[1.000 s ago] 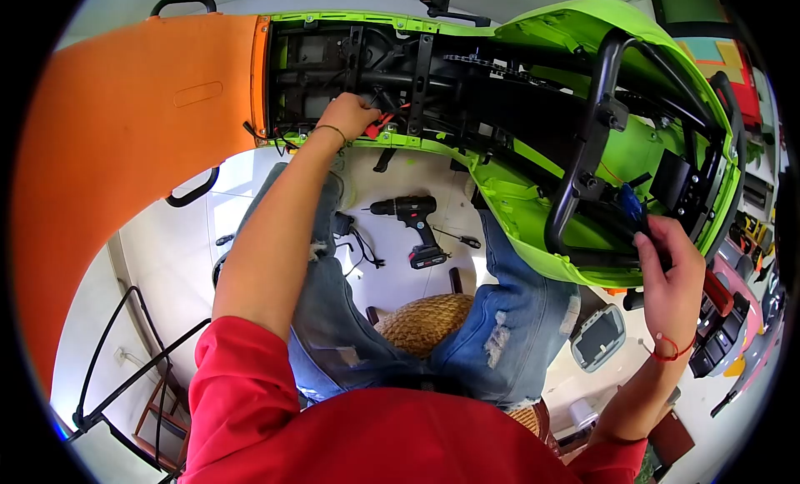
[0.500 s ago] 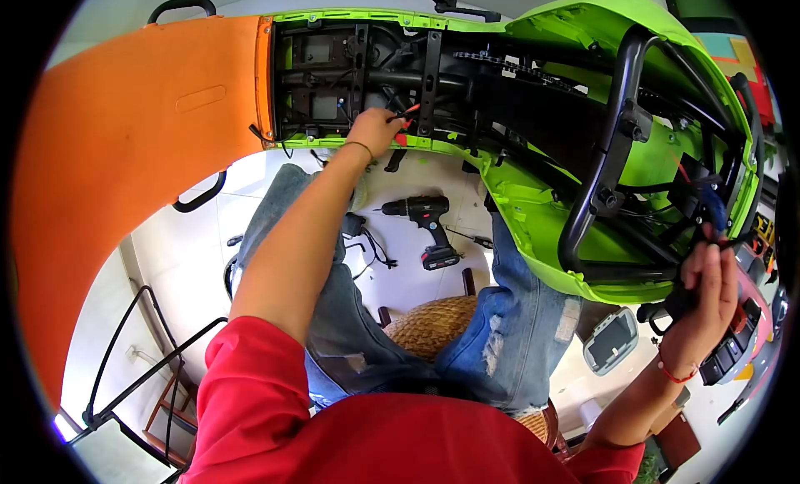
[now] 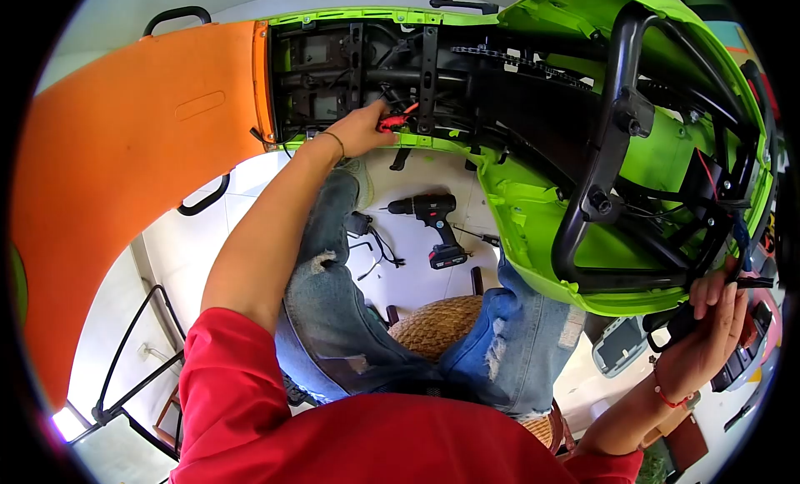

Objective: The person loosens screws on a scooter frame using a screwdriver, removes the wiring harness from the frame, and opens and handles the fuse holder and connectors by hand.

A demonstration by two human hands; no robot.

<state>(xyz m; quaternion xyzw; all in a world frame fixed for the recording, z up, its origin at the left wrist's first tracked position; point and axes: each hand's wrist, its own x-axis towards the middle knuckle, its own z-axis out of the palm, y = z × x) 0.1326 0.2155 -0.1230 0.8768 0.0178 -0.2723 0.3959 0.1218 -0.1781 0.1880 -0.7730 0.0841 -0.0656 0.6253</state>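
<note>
The right hand point(image 3: 721, 313) has shifted outward, from inside the green shell point(image 3: 533, 232) to its outer corner, carrying the dark blue item point(image 3: 740, 234) with it. The left hand point(image 3: 360, 134) stays at the shell's near edge, with small shifts of position. The change appears to bring the blue item clear of the curved black tube point(image 3: 573, 225) while the red connector point(image 3: 393, 124) is kept under control; both ends of the assembly remain in work.

Hand states: the hands are well apart. The left fingers appear pinched on the red connector. The right fingers are bunched just below the blue item, beside a short black part point(image 3: 755, 282); whether they clamp either piece cannot be told.

Appearance: the red connector is small and bright, located at the left fingertips, with an orange-red wire point(image 3: 412, 108) rising from it toward the perforated black crossbar point(image 3: 428, 67) just right of the left hand. The blue item is narrow and roughly upright above the right hand; its outline is blurred. A thin red wire point(image 3: 708, 171) shows further above that hand. The orange panel point(image 3: 142, 125) lies left of the left hand. A cordless drill point(image 3: 432, 217) rests on the floor between the hands.
</note>
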